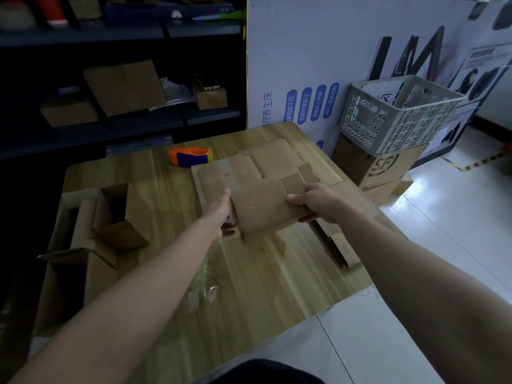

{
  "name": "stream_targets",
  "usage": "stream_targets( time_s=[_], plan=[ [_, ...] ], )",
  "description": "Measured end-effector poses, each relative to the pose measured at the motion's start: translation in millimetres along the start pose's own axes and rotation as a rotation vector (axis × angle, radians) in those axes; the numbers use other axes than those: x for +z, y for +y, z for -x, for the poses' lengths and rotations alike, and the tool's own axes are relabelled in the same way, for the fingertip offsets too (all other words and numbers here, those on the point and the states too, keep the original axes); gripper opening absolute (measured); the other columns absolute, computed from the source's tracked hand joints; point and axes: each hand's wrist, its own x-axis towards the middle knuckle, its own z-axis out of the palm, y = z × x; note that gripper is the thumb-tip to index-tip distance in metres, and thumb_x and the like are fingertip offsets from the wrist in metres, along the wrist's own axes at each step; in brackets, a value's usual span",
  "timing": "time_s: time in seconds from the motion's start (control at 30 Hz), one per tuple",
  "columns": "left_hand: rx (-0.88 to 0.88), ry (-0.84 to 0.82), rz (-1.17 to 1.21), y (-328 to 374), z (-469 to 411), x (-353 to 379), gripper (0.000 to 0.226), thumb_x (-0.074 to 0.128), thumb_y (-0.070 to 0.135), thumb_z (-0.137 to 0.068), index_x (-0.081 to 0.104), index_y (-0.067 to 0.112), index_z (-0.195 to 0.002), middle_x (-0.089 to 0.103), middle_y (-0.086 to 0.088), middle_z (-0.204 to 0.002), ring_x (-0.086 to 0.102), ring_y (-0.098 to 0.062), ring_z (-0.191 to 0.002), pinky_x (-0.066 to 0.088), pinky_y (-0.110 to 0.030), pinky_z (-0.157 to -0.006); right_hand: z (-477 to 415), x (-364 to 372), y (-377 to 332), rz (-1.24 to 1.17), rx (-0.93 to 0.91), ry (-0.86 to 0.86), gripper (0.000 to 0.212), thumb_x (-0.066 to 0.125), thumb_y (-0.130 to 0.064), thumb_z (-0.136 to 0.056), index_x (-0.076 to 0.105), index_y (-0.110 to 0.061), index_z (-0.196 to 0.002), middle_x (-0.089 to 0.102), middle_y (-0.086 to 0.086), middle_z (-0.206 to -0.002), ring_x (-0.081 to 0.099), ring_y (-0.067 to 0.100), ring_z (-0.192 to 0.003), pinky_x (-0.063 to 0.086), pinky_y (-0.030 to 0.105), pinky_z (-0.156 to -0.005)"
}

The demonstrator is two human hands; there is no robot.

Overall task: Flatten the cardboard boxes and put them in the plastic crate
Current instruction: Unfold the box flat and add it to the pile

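Fingers of my left hand (221, 214) curl round one end of the half-collapsed cardboard box (263, 214), my right hand (313, 202) pinches the other, above the desk (249, 286). The plastic crate (401, 112) stands beyond to the right, nearer the right hand.

Views: one, the head camera.
Position: at the person's head, above the near edge of the tabletop (249, 286).
Direction: forward and down, toward the shelves (124, 117) and the printed board (304, 65) behind.
Nearness: close; the left hand (221, 212) and right hand (318, 202) grip a cardboard box (263, 214) at mid-frame.
Lens: wide-angle; lines bow near the borders.
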Motion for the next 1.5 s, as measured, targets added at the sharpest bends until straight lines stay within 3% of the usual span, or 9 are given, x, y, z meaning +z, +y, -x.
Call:
stream_targets(
  time_s=[0.13, 0.27, 0.33, 0.43, 0.53, 0.7, 0.8, 1.1, 1.5],
  plan=[
    [0.559, 0.091, -0.321, -3.9, 3.5, 3.7, 0.014, 0.062, 0.03, -0.088, 0.059, 0.018, -0.094, 0.057, 0.001, -0.096, 0.054, -0.013, -0.087, 0.046, -0.023, -0.074, -3.0, 6.3, 3.2, 0.16, 0.132, 0.035, 0.042, 0.069, -0.03, -0.085, 0.053, -0.01, -0.118, 0.056, 0.01, -0.113, 0.058, 0.029, -0.098, 0.059, 0.047, -0.07],
    [0.629, -0.008, -0.762, -19.5, -2.7, 3.4, 0.02, 0.07, 0.024, -0.082, 0.063, 0.021, -0.101, 0.054, 0.002, -0.108, 0.052, -0.014, -0.1, 0.045, -0.032, -0.094, -7.9, 12.2, 4.8, 0.209, 0.181, 0.074, 0.051, 0.064, -0.033, -0.089, 0.046, -0.006, -0.128, 0.05, 0.014, -0.124, 0.058, 0.034, -0.1, 0.059, 0.048, -0.07],
    [0.652, 0.012, -0.784, -21.7, -5.6, 5.0, 0.029, 0.072, 0.023, -0.08, 0.063, 0.018, -0.107, 0.051, 0.003, -0.109, 0.051, -0.016, -0.103, 0.044, -0.032, -0.095, -11.4, 12.2, 3.9, 0.485, 0.106, 0.165, 0.06, 0.063, -0.04, -0.087, 0.039, -0.009, -0.133, 0.047, 0.015, -0.13, 0.055, 0.034, -0.108, 0.054, 0.048, -0.086],
    [0.683, 0.035, -0.803, -18.7, -7.0, 12.9, 0.033, 0.073, 0.022, -0.079, 0.062, 0.013, -0.109, 0.051, 0.001, -0.108, 0.052, -0.015, -0.098, 0.044, -0.029, -0.092, -12.8, 13.1, 2.0, 0.959, -0.123, 0.144, 0.102, 0.071, -0.057, -0.072, 0.012, -0.025, -0.15, 0.013, 0.008, -0.156, 0.013, 0.037, -0.142, 0.016, 0.055, -0.113],
    [0.705, 0.093, -0.866, -19.7, -7.4, 21.0, 0.029, 0.073, 0.026, -0.08, 0.063, 0.013, -0.104, 0.05, 0.003, -0.101, 0.05, -0.012, -0.089, 0.041, -0.024, -0.08, -18.9, 17.9, 7.8, 1.147, -0.258, -0.123, 0.116, 0.071, -0.062, -0.067, -0.001, -0.029, -0.152, -0.007, -0.002, -0.16, -0.018, 0.03, -0.143, -0.008, 0.055, -0.112],
    [0.741, 0.171, -0.875, -26.8, -5.7, 24.8, 0.019, 0.072, 0.029, -0.08, 0.055, 0.021, -0.079, 0.046, 0.009, -0.085, 0.046, -0.007, -0.075, 0.031, -0.014, -0.061, -31.2, 15.8, 17.4, 1.194, -0.264, -0.148, 0.124, 0.072, -0.068, -0.06, 0.0, -0.027, -0.152, 0.002, -0.004, -0.16, -0.009, 0.023, -0.146, -0.009, 0.051, -0.113],
    [0.733, 0.181, -0.894, -24.6, -3.3, 27.4, 0.021, 0.071, 0.028, -0.081, 0.054, 0.019, -0.073, 0.048, 0.008, -0.082, 0.047, -0.008, -0.073, 0.033, -0.018, -0.06, -34.4, 15.7, 17.0, 1.185, -0.263, -0.13, 0.127, 0.073, -0.07, -0.056, 0.003, -0.027, -0.152, 0.008, -0.004, -0.159, -0.004, 0.022, -0.146, -0.009, 0.051, -0.113],
    [0.716, 0.238, -0.97, -26.1, 8.0, 36.3, 0.011, 0.065, 0.02, -0.087, 0.061, 0.012, -0.08, 0.055, 0.0, -0.086, 0.052, -0.015, -0.078, 0.039, -0.026, -0.068, -29.5, 19.3, 9.7, 1.17, -0.226, -0.131, 0.126, 0.078, -0.065, -0.053, 0.007, -0.028, -0.151, 0.015, 0.0, -0.157, 0.006, 0.025, -0.145, -0.004, 0.053, -0.114],
    [0.634, 0.168, -1.007, -20.6, 11.4, 35.8, 0.021, 0.06, 0.011, -0.089, 0.054, 0.015, -0.07, 0.059, -0.001, -0.081, 0.053, -0.016, -0.072, 0.033, -0.025, -0.055, -17.2, 25.2, -0.5, 1.248, -0.209, -0.126, 0.125, 0.078, -0.063, -0.057, 0.006, -0.024, -0.151, 0.015, 0.002, -0.156, 0.01, 0.028, -0.144, -0.001, 0.054, -0.114]
  ],
)
